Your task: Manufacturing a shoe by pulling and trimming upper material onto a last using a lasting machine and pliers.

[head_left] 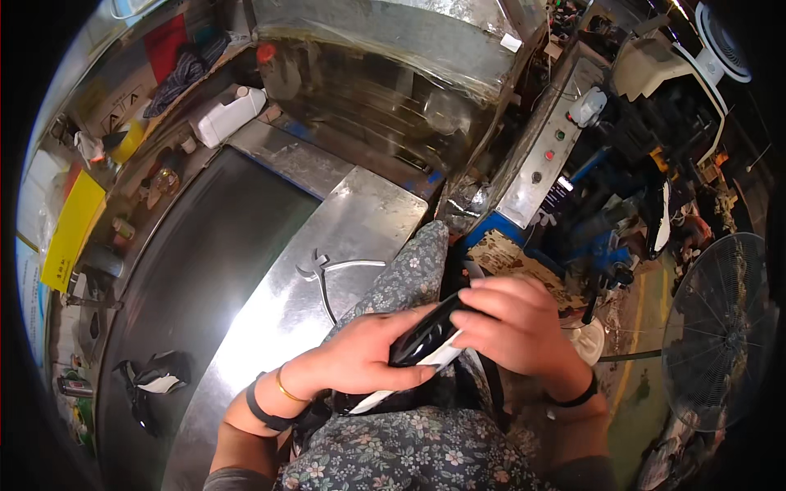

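Observation:
A glossy black shoe [426, 331] with a white underside lies over my lap, tilted up toward the right. My left hand [360, 352] is closed around its near part, with the thumb along the white edge. The fingers of my right hand [512, 323] are wrapped over its upper end and hide that end. Ahead of my left hand, steel pincers [318, 268] with spread handles rest on a shiny metal table [360, 209].
A dark conveyor belt [221, 221] runs along the left, carrying black-and-white shoes [160, 375]. A white jug [229, 114] stands beyond it. To the right are a control panel [544, 147] with buttons and a large fan [725, 331]. Patterned fabric [401, 450] covers my lap.

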{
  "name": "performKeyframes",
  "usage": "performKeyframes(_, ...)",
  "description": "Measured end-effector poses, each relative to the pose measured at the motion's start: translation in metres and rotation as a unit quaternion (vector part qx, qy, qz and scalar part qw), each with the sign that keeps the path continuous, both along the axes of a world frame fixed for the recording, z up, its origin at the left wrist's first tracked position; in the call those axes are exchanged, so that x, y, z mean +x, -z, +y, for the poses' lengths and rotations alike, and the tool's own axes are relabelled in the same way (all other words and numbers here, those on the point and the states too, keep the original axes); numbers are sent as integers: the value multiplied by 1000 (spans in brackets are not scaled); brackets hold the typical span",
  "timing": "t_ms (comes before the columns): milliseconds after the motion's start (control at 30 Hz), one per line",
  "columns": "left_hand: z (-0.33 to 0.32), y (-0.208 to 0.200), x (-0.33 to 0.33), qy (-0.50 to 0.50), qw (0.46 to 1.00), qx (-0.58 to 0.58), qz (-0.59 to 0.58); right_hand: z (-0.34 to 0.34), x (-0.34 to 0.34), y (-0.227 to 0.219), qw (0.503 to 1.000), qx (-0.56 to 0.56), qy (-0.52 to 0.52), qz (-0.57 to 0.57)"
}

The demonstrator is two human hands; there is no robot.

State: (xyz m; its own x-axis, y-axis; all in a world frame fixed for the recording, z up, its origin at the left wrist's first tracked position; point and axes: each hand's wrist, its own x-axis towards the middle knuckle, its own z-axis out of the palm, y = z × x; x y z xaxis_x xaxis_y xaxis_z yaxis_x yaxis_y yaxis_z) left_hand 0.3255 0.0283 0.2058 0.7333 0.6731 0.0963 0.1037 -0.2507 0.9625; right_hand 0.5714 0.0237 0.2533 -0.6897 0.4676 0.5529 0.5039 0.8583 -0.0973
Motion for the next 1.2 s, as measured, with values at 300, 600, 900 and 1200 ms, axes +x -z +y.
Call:
performKeyframes(300,3,35,-2,114,961,-250,16,4,-4,3,980,26,-120,-154)
performKeyframes(600,-27,41,5,14,961,-162,223,-20,0,63,972,91,-120,-179)
performKeyframes(900,-48,-8,5,-73,950,-53,299,-24,-13,72,999,53,-9,0)
performKeyframes(1200,-62,-15,1,-151,940,258,166,-34,-13,46,942,-248,2,227)
